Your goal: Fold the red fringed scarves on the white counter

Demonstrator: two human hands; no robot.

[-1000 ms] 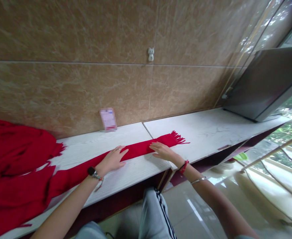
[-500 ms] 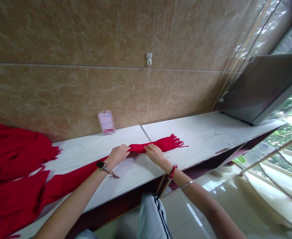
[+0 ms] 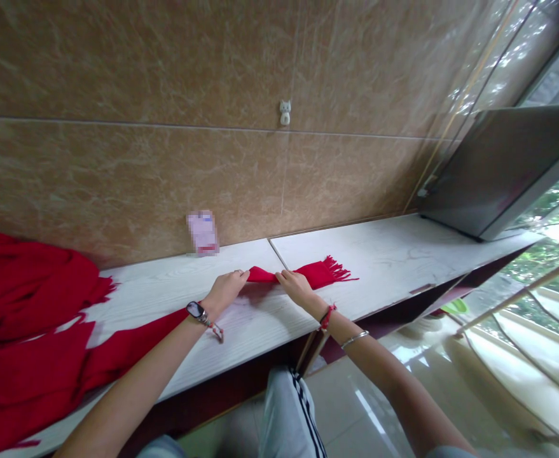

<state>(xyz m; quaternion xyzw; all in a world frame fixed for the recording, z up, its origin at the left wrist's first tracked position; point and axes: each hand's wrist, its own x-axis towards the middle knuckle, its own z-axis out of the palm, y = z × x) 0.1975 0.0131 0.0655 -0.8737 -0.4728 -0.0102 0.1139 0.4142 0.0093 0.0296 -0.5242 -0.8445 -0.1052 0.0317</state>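
A long red scarf [image 3: 138,337] runs along the white counter and ends in a fringe on the right. My left hand [image 3: 226,292] pinches the narrow folded strip, with a dark watch on that wrist. A short way to the right, my right hand [image 3: 296,286] grips the same strip, near the fringed end. Between the two hands the fabric is lifted slightly off the counter. Beyond the right hand the fringe rests on the surface. At the left, the scarf joins or lies against a large red heap; I cannot tell which.
The heap of red fabric [image 3: 26,292] covers the counter's left end. A blurred pinkish card [image 3: 203,233] leans on the tiled wall, and a small white cat-shaped hook [image 3: 285,112] is fixed above. A dark grey appliance [image 3: 503,168] stands on the white counter [image 3: 379,248] at right.
Both hands have closed on the strip and raised it a little, so the part between them now stands off the counter. The fringed end has barely shifted.
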